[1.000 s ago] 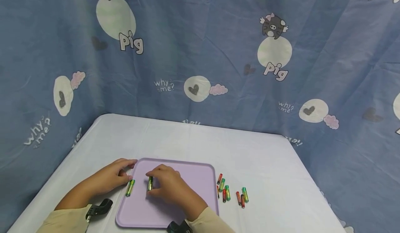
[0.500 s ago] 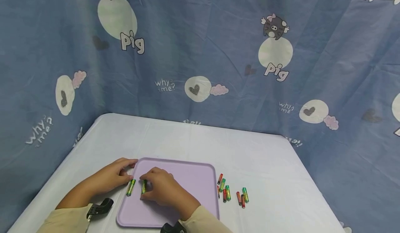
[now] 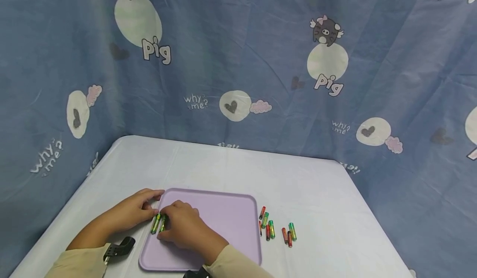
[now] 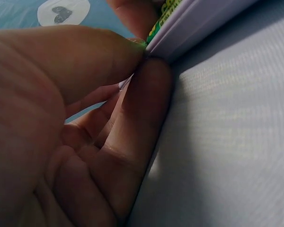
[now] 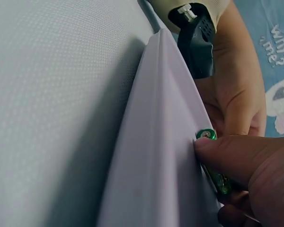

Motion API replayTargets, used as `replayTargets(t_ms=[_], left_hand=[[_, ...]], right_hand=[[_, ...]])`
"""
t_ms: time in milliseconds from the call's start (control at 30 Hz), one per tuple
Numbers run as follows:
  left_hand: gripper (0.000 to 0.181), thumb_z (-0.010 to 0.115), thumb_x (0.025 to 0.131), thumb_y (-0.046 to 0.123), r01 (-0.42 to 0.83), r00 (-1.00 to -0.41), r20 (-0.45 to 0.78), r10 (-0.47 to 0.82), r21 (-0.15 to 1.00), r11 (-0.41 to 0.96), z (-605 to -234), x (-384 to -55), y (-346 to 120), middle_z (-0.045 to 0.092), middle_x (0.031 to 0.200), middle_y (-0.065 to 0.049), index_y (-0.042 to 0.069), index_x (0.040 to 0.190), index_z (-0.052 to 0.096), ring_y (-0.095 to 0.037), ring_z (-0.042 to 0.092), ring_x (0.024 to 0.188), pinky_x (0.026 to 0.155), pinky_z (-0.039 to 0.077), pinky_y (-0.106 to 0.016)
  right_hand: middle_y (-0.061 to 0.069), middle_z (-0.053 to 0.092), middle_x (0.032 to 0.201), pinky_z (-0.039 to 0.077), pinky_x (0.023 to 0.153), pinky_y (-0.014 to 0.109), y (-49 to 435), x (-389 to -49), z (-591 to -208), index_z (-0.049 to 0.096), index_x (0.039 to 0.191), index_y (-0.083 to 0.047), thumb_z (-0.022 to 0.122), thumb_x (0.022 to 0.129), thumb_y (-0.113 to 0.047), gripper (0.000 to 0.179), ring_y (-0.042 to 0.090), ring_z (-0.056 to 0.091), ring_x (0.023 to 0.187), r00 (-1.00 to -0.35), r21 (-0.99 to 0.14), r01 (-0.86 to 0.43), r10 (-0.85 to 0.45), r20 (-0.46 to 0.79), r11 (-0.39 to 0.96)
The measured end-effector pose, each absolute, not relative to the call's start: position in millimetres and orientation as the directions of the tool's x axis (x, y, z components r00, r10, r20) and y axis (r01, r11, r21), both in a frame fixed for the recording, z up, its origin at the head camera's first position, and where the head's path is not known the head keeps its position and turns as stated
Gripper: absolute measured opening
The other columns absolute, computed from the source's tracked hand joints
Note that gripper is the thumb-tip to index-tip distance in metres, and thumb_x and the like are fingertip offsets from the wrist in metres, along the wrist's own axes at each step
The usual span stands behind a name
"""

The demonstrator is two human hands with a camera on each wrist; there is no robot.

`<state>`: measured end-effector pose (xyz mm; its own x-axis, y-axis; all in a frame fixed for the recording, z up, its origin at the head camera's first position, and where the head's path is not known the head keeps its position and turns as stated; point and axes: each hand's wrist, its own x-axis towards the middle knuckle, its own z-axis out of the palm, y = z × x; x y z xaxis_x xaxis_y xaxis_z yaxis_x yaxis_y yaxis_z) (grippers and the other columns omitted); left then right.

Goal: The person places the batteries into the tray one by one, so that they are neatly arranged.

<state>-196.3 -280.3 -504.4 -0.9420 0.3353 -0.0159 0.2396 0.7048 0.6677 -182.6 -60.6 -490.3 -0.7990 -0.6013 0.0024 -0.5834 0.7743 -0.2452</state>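
A green battery (image 3: pixel 162 223) is pinched between the thumb and fingers of my right hand (image 3: pixel 186 227), low over the left side of the lilac tray (image 3: pixel 223 220). Close beside it, along the tray's left edge, lies another green battery (image 3: pixel 155 225). My left hand (image 3: pixel 128 212) grips the tray's left rim; in the left wrist view its thumb (image 4: pixel 99 54) is on the rim and a finger is against the outer side. In the right wrist view my right thumb (image 5: pixel 227 153) partly covers green battery metal, so the two batteries are hard to tell apart there.
Right of the tray, on the white tabletop (image 3: pixel 335 211), lie several loose red and green batteries (image 3: pixel 267 231). A little farther right is a small cluster with a green battery (image 3: pixel 292 231) and two red ones (image 3: pixel 287 238). A blue patterned curtain (image 3: pixel 261 62) hangs behind the table.
My right hand has carried the green battery leftward across the tray, up close to the battery at the left edge. The left hand has stayed at the rim.
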Motion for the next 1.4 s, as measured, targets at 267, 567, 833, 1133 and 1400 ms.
replayTargets(t_ms=[267,567,833,1133,1400], left_hand=[[0.065,0.077,0.096,0.029,0.244,-0.942,0.000,0.335,0.685,0.687,-506,-195,-280,0.060,0.135,-0.010,0.004,0.151,0.053,-0.003,0.052,0.088,0.077,0.044,-0.025],[0.065,0.077,0.096,0.032,0.251,-0.943,0.005,0.333,0.666,0.702,-507,-196,-279,0.059,0.135,-0.010,0.005,0.150,0.054,-0.005,0.052,0.090,0.079,0.045,-0.026],[0.063,0.077,0.096,0.029,0.257,-0.944,0.010,0.329,0.648,0.717,-507,-197,-280,0.060,0.136,-0.011,0.006,0.150,0.054,-0.004,0.052,0.089,0.079,0.045,-0.026],[0.064,0.076,0.096,0.030,0.265,-0.940,0.011,0.341,0.655,0.707,-506,-199,-277,0.062,0.135,-0.010,0.005,0.150,0.054,-0.003,0.052,0.090,0.078,0.046,-0.026],[0.062,0.077,0.096,0.027,0.248,-0.946,0.007,0.325,0.663,0.706,-508,-201,-277,0.063,0.135,-0.010,0.006,0.149,0.055,-0.004,0.054,0.089,0.078,0.046,-0.024]], right_hand=[[-0.015,0.065,0.122,0.040,0.075,0.029,-67,-182,-493,0.061,0.138,-0.034,0.088,0.081,-0.054,0.066,0.007,0.055,0.101,-0.818,-0.261,-0.560,-0.575,0.021,0.786],[-0.014,0.064,0.128,0.042,0.079,0.030,-66,-181,-495,0.052,0.147,-0.034,0.087,0.081,-0.055,0.077,0.008,0.054,0.105,-0.817,-0.270,-0.560,-0.577,0.023,0.783],[-0.014,0.063,0.134,0.044,0.084,0.030,-60,-184,-494,0.050,0.151,-0.033,0.086,0.081,-0.056,0.083,0.009,0.054,0.111,-0.795,-0.295,-0.582,-0.607,0.010,0.758],[-0.015,0.060,0.138,0.045,0.093,0.031,-44,-187,-490,0.047,0.153,-0.031,0.082,0.083,-0.062,0.085,0.010,0.051,0.122,-0.767,-0.355,-0.604,-0.641,0.016,0.714],[-0.013,0.062,0.140,0.039,0.108,0.024,-25,-190,-482,0.051,0.152,-0.023,0.079,0.088,-0.059,0.079,0.003,0.052,0.127,-0.697,-0.416,-0.668,-0.715,0.060,0.616]])
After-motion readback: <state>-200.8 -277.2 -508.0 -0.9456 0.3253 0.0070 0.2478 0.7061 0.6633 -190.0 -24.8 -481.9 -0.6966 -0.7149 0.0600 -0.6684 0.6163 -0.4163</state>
